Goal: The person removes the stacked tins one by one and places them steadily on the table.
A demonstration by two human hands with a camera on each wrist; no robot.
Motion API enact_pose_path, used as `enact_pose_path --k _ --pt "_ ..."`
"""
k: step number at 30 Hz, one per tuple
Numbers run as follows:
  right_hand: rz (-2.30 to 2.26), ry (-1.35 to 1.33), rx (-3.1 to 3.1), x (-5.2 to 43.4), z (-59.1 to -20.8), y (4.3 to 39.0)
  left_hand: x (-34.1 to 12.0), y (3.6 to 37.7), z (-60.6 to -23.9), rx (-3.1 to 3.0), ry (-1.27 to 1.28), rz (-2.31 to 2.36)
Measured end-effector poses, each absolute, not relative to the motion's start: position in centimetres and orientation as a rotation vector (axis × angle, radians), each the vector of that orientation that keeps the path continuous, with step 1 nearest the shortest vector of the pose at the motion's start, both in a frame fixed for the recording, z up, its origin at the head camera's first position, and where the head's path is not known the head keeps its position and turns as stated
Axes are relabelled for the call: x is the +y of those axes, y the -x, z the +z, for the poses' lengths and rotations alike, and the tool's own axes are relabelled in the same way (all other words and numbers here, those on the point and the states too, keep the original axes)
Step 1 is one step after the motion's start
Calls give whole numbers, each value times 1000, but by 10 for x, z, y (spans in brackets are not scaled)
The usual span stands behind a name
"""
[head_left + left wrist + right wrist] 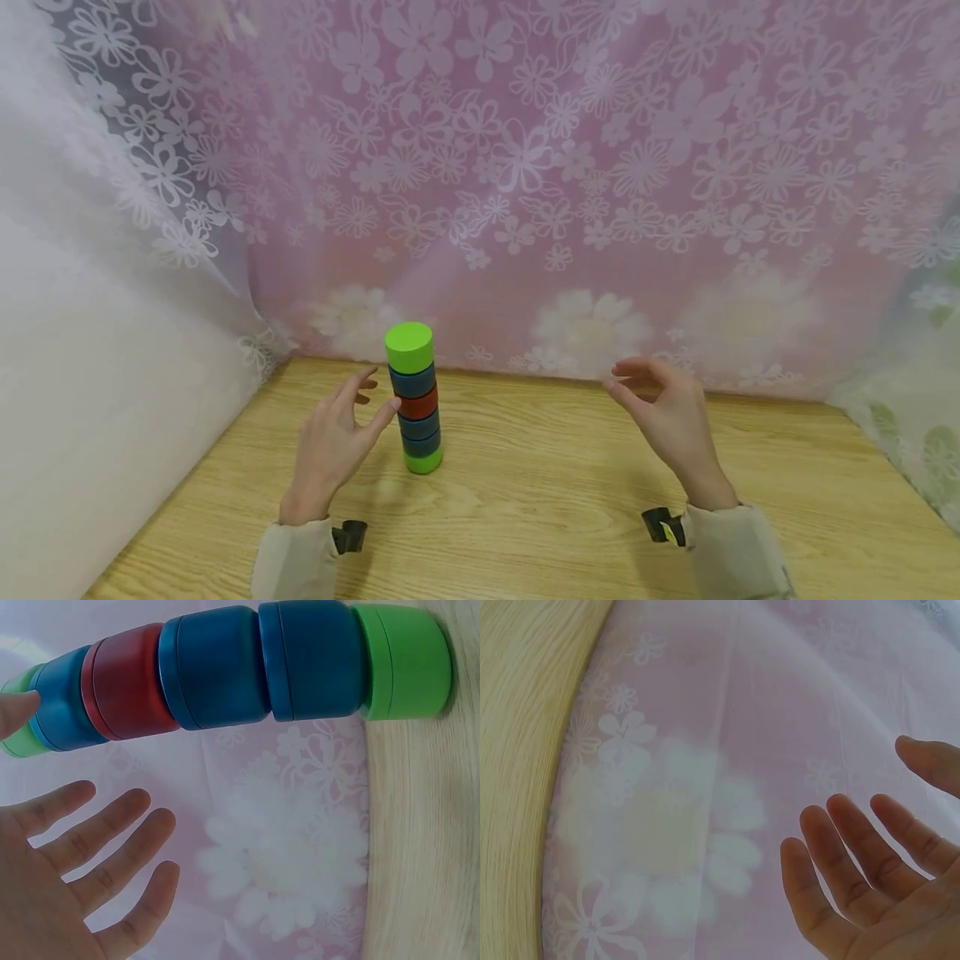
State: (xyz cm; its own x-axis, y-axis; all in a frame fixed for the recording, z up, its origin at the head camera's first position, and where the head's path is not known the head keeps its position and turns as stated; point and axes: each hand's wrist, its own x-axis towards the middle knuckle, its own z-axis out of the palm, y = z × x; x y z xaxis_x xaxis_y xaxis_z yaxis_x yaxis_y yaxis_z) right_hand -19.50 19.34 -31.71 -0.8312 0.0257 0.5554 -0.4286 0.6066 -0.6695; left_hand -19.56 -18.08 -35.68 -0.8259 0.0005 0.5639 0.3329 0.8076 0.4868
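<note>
We've got a 6-pc stack [419, 406] upright on the table [525, 500], approx 7 o'clock in head view. L hand [333, 433]: fingers spread, thumb beside it, can't tell if touching. R hand [671, 421]: stack's 3 o'clock, thumb/fingers apart.

A wood-grain table [540, 492] — standing upright on it, a cylinder stack [420, 407] in green, blue and red.

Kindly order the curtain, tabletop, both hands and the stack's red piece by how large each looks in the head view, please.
1. Flowered curtain
2. Tabletop
3. Left hand and right hand, too alike to rank
4. Red piece
</note>
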Motion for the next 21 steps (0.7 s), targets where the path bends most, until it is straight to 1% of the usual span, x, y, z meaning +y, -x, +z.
enact_pose_path --k 11,21 --pt "1198 -369 -2293 180 -322 200 -174 200 -357 -2401 244 -811" --pt "1315 -431 -2255 152 -321 210 -168 206 -364 -2381 261 -802"
